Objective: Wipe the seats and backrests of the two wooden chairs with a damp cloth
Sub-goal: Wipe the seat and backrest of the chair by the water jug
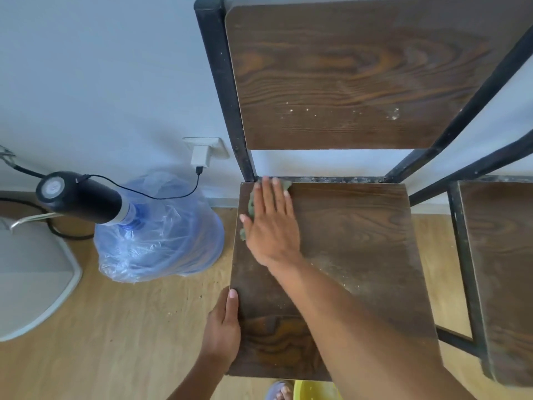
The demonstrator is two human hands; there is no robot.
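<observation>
Nearest the bottom edge of the frame there's a toe in a sandal (279, 392) next to something yellow (315, 390), maybe a basin for the water, can't say for sure. Just above that, the left hand (223, 332) is clamped on the left front edge of the chair seat (346, 255), thumb on top and the fingers out of sight underneath, grip pressed together on the board. I'd guess that's to keep the chair from skidding on the wood floor (129, 327) while the other arm pushes.

Further up, the right hand (272, 223) lies flat, fingers spread wide, pressing a green cloth (250, 204) into the far left corner of the seat. An open palm spreads the pressure, makes sense. The cloth mostly hides under the hand. A dusty patch (337, 272) on the middle of the seat looks unwiped.

Beyond that, the backrest (360, 73) has white specks low down, so probably not done yet. The second chair (499, 269) sits at the right edge. At left, a water jug in plastic wrap (161, 235) stands by the wall.
</observation>
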